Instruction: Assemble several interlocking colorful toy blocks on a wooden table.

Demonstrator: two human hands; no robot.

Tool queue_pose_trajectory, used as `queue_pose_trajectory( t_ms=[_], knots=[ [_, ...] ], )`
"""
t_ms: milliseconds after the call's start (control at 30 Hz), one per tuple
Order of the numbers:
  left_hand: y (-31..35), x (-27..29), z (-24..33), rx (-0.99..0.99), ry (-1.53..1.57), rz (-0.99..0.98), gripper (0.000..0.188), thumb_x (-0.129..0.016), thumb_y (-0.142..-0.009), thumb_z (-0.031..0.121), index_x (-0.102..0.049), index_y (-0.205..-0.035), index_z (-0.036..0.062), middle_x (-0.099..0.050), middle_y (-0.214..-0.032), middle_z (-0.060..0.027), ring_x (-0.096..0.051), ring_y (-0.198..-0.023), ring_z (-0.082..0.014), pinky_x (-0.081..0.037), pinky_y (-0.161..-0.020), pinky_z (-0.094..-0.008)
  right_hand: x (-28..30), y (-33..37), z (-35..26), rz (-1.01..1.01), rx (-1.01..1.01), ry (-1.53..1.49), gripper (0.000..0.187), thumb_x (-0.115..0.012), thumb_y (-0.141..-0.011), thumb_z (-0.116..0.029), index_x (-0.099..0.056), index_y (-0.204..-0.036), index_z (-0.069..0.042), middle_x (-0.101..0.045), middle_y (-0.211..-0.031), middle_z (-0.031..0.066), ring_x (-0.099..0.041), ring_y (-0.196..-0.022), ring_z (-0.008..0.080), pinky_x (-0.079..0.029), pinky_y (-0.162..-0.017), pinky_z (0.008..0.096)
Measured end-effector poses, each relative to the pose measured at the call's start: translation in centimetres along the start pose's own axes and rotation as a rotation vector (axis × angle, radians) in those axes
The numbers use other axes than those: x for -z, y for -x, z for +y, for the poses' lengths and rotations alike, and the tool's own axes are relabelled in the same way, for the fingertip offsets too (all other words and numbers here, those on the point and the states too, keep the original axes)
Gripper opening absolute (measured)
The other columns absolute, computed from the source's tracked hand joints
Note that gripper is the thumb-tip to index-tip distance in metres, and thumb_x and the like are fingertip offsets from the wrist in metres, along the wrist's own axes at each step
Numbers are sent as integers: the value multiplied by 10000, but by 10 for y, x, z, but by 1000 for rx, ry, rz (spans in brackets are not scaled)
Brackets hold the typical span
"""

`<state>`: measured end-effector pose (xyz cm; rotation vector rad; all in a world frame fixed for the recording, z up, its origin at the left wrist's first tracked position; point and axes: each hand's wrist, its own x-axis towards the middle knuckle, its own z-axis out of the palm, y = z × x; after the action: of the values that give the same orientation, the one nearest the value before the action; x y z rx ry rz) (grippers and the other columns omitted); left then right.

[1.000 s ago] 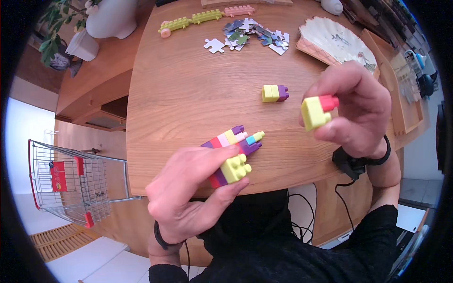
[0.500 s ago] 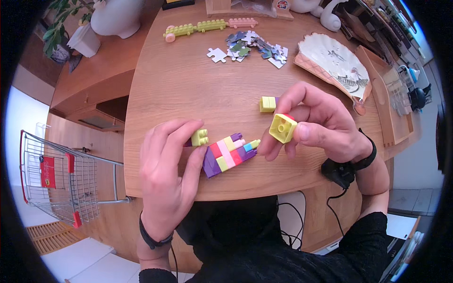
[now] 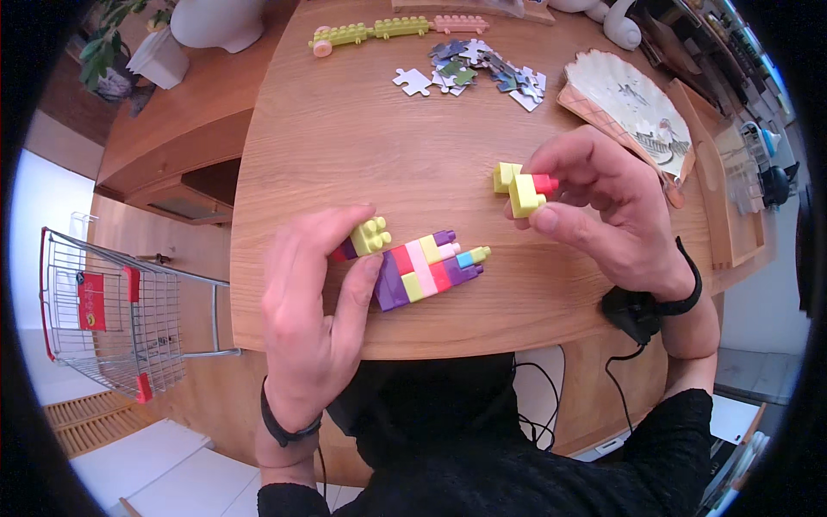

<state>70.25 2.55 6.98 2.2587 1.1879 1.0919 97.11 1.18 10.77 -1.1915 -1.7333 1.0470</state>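
Note:
My left hand point(image 3: 303, 306) is closed around joined building blocks; a yellow-green one with studs point(image 3: 370, 237) shows past the fingers, with a bit of purple and red beside it. Next to its thumb lies a flat assembly of purple, red, pink, yellow-green and blue blocks point(image 3: 426, 269) on the table. To the right, my right hand point(image 3: 607, 207) pinches a yellow-green block point(image 3: 524, 196) between thumb and fingers, above the table. A red studded block point(image 3: 544, 183) shows right beside it. Another yellow-green block point(image 3: 505, 177) sits just behind, partly hidden.
At the far side of the wooden table point(image 3: 345, 146) lie a yellow-green and pink block train point(image 3: 401, 28) and a heap of jigsaw pieces point(image 3: 465, 73). A shell-shaped plate point(image 3: 633, 108) and a wooden tray point(image 3: 719, 207) stand at right. A wire cart point(image 3: 129, 319) is on the floor left.
My right hand has turned its yellow-green block: the hollow underside faced me before, and now the studs point right. In my left hand the blocks are slightly tilted. The whole view has shifted a little.

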Motion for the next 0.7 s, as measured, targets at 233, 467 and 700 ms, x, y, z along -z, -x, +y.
queue_pose_trajectory(
  t_ms=[233,467,700],
  knots=[
    [10,4,2,101,598,92,344,-588,-956,87,-475,-1254,-42,-616,-1191,-166,-587,-1114,-225,-443,-981,-335,-3,7,0,46,40,49,289,-755,-834,-92,-633,-1082,-8,-662,-999,38,-637,-882,91,-527,-704,213],
    [23,-6,12,79,573,76,505,-622,-950,322,-475,-1272,-38,-660,-954,-172,-642,-894,-222,-499,-812,-325,1,8,-1,-36,17,-56,354,-783,-818,-140,-617,-1086,19,-663,-1010,66,-636,-898,104,-522,-773,232],
    [14,-8,21,-108,391,39,580,-768,-812,82,-467,-1289,-48,-660,-969,-171,-638,-916,-224,-508,-830,-340,-3,5,0,-142,-78,-412,323,-736,-864,-96,-597,-1136,11,-679,-1039,73,-650,-946,102,-523,-802,226]
  ],
)
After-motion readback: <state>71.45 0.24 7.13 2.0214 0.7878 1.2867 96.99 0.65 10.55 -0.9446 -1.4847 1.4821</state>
